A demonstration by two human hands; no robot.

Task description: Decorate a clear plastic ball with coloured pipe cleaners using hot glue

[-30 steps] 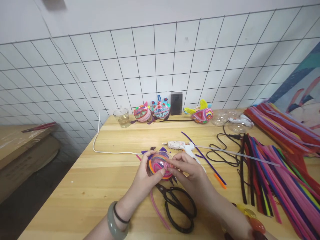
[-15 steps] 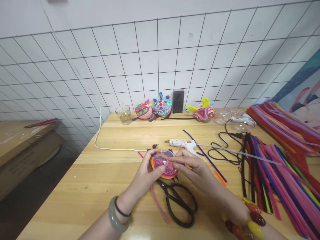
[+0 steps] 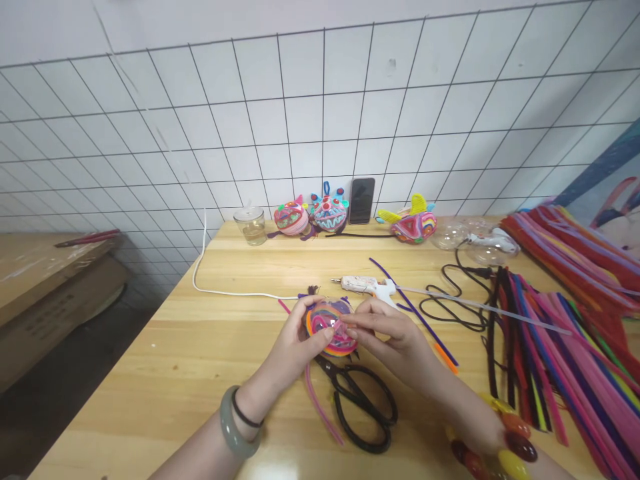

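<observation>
A clear ball with pink, orange and purple pipe-cleaner coils (image 3: 331, 328) is held low over the table. My left hand (image 3: 300, 333) grips its left side, thumb across the front. On its right side, my right hand (image 3: 385, 330) pinches with thumb and fingers at a pink strip on the front; the strip's end is hidden by the fingertips. Black-handled scissors (image 3: 363, 407) lie just below the ball, blades partly under it. A loose pink pipe cleaner (image 3: 320, 410) lies left of the scissors.
A white glue gun (image 3: 365, 285) with a long stick lies behind my right hand. Purple (image 3: 405, 307) and orange pieces lie near it. Pipe-cleaner bundles (image 3: 565, 360) fill the right. Along the back stand a glass (image 3: 251, 227), decorated balls (image 3: 329, 212), a phone (image 3: 361, 201) and clear balls.
The view has shifted slightly, so the things on the table sit a little further right. Both hands keep their hold on the ball, with only a slight shift of the right fingers.
</observation>
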